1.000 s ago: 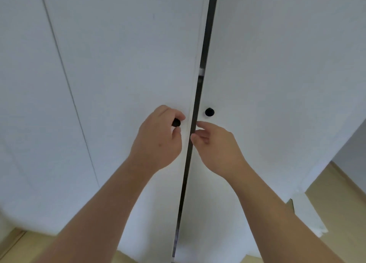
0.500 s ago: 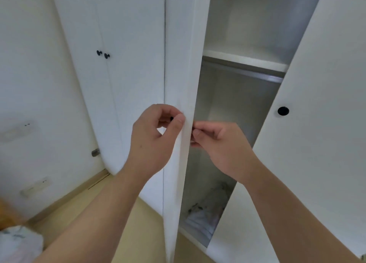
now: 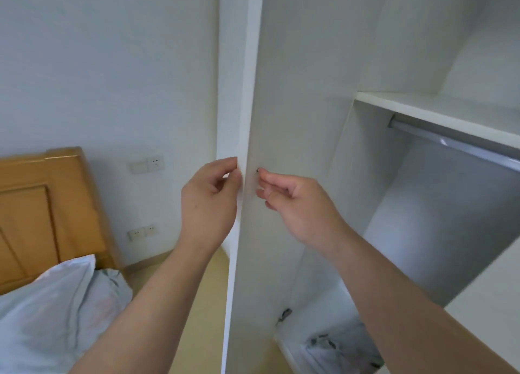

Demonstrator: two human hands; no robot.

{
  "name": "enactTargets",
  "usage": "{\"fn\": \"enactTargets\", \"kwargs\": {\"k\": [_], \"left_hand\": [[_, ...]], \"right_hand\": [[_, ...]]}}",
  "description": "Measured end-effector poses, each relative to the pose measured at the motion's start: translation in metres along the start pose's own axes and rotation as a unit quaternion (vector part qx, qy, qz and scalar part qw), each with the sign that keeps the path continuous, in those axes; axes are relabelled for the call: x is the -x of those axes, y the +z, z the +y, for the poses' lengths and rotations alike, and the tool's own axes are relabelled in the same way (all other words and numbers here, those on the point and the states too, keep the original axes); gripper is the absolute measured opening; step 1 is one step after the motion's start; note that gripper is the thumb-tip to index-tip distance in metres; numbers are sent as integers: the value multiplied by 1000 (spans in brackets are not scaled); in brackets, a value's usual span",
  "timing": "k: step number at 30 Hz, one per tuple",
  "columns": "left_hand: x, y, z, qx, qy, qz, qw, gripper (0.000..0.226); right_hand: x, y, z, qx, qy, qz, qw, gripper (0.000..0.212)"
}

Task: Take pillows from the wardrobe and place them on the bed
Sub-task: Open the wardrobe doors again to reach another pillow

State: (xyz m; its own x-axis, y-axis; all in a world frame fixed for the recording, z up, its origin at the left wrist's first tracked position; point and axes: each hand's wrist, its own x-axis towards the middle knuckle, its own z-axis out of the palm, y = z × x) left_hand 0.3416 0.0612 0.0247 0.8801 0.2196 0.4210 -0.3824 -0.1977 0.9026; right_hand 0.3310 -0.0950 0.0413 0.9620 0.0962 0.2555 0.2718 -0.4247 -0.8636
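The white wardrobe's left door (image 3: 270,92) stands swung out, seen almost edge-on in the middle of the view. My left hand (image 3: 209,204) is curled around the door's outer side at knob height; the knob itself is hidden. My right hand (image 3: 295,204) rests its fingertips on the inner face beside a small dark screw and holds nothing. At the bottom of the wardrobe lies a pale patterned pillow (image 3: 337,348), partly cut off by the frame. The bed (image 3: 50,303) with white bedding is at the lower left.
Inside the wardrobe a white shelf (image 3: 436,112) runs above a metal hanging rail (image 3: 450,140). The right door (image 3: 492,303) juts in at the lower right. A wooden headboard (image 3: 36,204) stands against the left wall, with wall sockets (image 3: 140,231) beside it.
Both doors went from shut to open. The left door has swung far out, my view has turned left, and the bed has come into sight. My right hand left the door's edge.
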Motion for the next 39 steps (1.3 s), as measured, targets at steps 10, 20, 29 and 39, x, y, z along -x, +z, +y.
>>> {"fn": "enactTargets", "kwargs": {"k": [10, 20, 29, 39], "left_hand": [[-34, -15, -28, -32, -40, 23, 998, 55], [-35, 25, -30, -32, 10, 182, 983, 32], [-13, 147, 11, 8, 279, 69, 958, 16], [26, 321, 58, 264, 26, -420, 868, 24]], "right_hand": [[-68, 39, -10, 75, 5, -139, 987, 67], [-88, 4, -9, 144, -29, -122, 982, 64], [-23, -134, 16, 209, 30, 191, 958, 34], [75, -239, 13, 403, 135, 456, 782, 18]]}}
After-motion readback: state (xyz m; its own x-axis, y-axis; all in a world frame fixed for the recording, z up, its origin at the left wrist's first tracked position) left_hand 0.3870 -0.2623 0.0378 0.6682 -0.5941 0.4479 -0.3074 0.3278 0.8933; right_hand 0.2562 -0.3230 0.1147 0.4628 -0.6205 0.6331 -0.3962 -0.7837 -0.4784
